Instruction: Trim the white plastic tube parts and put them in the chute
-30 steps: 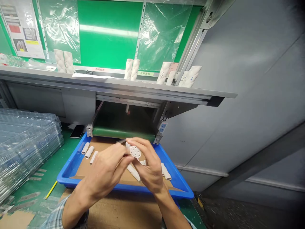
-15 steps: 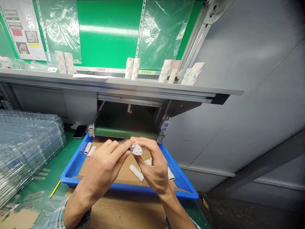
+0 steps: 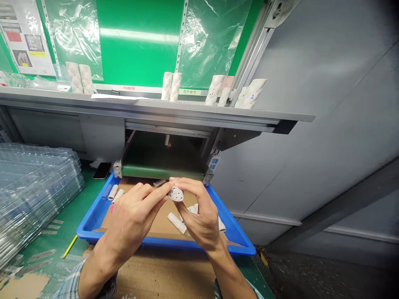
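- Your right hand (image 3: 199,220) pinches a white plastic part (image 3: 176,194) in its fingertips.
- Your left hand (image 3: 134,211) is curled beside it; grip unclear.
- White tubes (image 3: 176,223) lie below your hands in a blue tray (image 3: 93,240).

In front of you: one green board (image 3: 139,41), glossy, hung with clear plastic sheeting (image 3: 212,37) and one printed paper chart (image 3: 26,39). Across it, at your eye line, one long grey metal shelf (image 3: 156,107) on dark brackets (image 3: 237,139). To your right: one grey panel wall (image 3: 311,124), smooth, with a pale horizontal rail (image 3: 264,219) low down, and one aluminium upright (image 3: 249,50) at its join with the board. Below the shelf: one power strip (image 3: 213,162) with blue sockets. Beneath you: one green-topped counter (image 3: 46,245). Far right, low: dark floor (image 3: 311,278). Overhead light, even, reflecting off the board.
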### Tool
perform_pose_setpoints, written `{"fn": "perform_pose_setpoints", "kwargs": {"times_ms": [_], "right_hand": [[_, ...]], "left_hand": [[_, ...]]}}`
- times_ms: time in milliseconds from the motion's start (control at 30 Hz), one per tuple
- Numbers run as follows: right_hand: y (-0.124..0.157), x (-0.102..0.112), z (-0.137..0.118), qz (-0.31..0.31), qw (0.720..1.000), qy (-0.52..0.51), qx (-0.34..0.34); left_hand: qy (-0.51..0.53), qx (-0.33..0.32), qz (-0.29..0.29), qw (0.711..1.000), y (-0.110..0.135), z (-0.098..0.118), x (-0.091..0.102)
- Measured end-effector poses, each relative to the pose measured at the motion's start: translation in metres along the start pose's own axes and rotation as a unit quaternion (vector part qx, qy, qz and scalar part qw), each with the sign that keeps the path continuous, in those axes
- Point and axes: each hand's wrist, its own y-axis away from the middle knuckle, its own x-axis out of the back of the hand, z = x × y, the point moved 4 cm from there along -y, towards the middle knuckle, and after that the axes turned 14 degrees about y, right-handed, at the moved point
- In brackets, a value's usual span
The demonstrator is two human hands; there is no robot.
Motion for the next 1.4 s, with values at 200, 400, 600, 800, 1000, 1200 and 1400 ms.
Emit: {"fn": "perform_pose_setpoints", "kwargs": {"times_ms": [200,400,600,800,1000,1200,1400], "right_hand": [[-0.001,0.002,-0.001,-0.011,1.000,0.002,-0.004],[-0.002,0.002,-0.001,-0.010,1.000,0.005,0.003],[-0.002,0.003,-0.003,-0.011,1.000,0.017,0.005],[-0.003,0.004,-0.003,-0.015,1.000,0.019,0.008],[-0.002,0.003,-0.003,-0.023,1.000,0.015,0.010],[-0.004,0.004,-0.004,-0.016,1.000,-0.007,-0.005],[0.002,-0.001,-0.002,-0.042,0.997,-0.064,-0.028]], "left_hand": [[0.001,0.010,-0.012,1.000,0.001,-0.001,0.000],[-0.008,0.007,-0.001,1.000,0.000,0.001,0.000],[-0.021,0.003,0.010,1.000,0.000,0.001,0.000],[-0.010,0.018,0.003,1.000,0.001,-0.001,0.001],[0.002,0.034,-0.003,0.999,0.002,-0.003,0.002],[0.049,0.045,0.001,0.998,0.000,-0.007,0.002],[0.178,0.121,0.043,0.976,-0.002,-0.011,0.000]]}}
